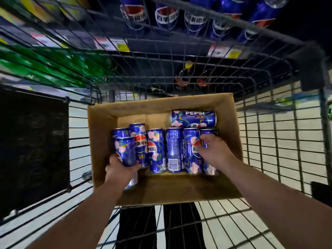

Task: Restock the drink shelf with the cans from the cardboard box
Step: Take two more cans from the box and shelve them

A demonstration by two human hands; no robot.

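Head view, and we're looking straight down into the cardboard box [100, 141], sitting open-topped in the wire cart [265, 29]. A row of Pepsi cans [173, 150] stands packed side by side across the near half of the box. Our left hand [118, 168] has its fingers wrapped round the leftmost can [125, 151], which sits in front of the row's left end and close to the left cardboard wall. Over on the other side, our right hand [213, 150] curls over the rightmost can [208, 132], tight to the right wall, with little slack there.

Behind the row, one crosswise can [193, 119] lies on its side against the back right corner. To its left, bare box floor shows through to the back wall, so that's the open pocket. The near box wall leans toward us beneath both forearms.

Around the box, the cart's wire sides rise well above the cardboard rim, with a gap of floor grid showing left and right. Through the cart's front mesh we see the drink shelf [161, 49]: Pepsi bottles [167, 17] above, green bottles [45, 65] to the left, blurred, and price tags [115, 44] along the edge.
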